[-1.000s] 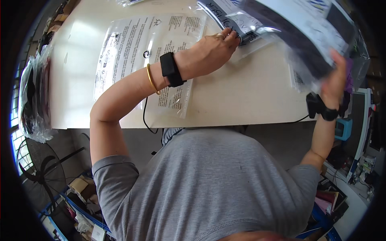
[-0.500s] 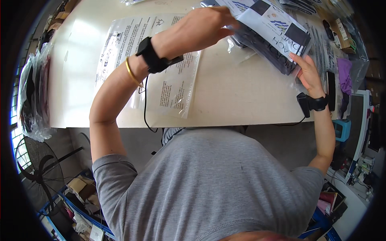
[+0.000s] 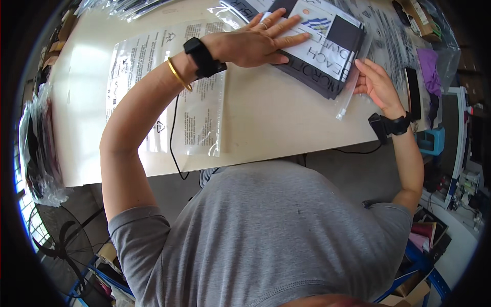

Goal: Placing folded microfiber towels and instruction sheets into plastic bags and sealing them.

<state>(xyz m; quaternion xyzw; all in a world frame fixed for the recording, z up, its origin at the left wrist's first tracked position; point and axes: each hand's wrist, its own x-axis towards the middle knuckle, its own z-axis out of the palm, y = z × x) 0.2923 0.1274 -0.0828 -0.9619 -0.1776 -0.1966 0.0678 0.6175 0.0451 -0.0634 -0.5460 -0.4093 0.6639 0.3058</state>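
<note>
a pale counter [image 3: 276,123]; on it, left of centre, a printed clear bag [image 3: 197,128] lies flat; right of centre lies a dark packet [image 3: 327,56] with a white label, in a clear wrapper [image 3: 346,103]; the left hand [image 3: 250,47] rests on the packet, fingers spread; the right hand [image 3: 379,87] is at its right edge, fingers curled, pinching or not, cannot tell; farther right, purple cloth [image 3: 428,71].

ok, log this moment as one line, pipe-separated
left hand: fingers spread on white-labelled dark packet | right hand: at packet's right edge, grip unclear | table: printed clear bag, left; purple cloth, right
</note>
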